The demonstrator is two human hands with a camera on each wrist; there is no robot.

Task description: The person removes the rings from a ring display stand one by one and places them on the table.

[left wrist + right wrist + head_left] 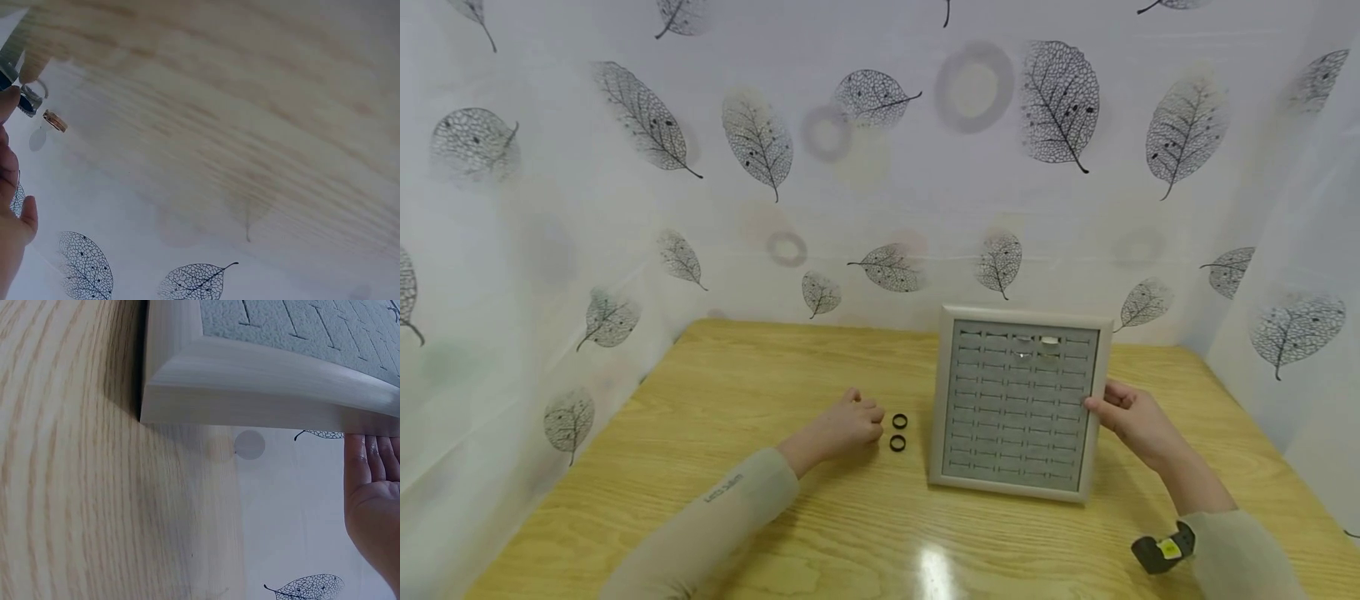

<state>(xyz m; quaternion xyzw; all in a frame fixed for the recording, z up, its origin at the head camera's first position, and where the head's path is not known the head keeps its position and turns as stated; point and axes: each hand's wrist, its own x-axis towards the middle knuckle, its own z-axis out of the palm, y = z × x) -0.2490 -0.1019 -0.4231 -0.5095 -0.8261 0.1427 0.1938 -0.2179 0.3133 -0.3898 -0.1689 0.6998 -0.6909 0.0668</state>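
Observation:
My left hand (842,427) is low over the table, fingers bent, left of two dark rings (899,422). In the left wrist view its fingertips, cut by the left edge, pinch a silver and blue ring; a similar ring (31,100) and a copper-coloured ring (55,120) lie close by. My right hand (1138,421) grips the right side of an upright light frame (936,400), thumb in front. Grey slotted padding (1015,408) fills it, and several rings sit in its top rows. In the right wrist view fingers of the right hand (374,494) reach behind the frame (250,403).
The frame stands on a wooden table (760,358), right of the loose rings. A leaf-printed white curtain (880,183) surrounds the table's back and sides. A black strap piece with a yellow label (1168,548) is at the right wrist.

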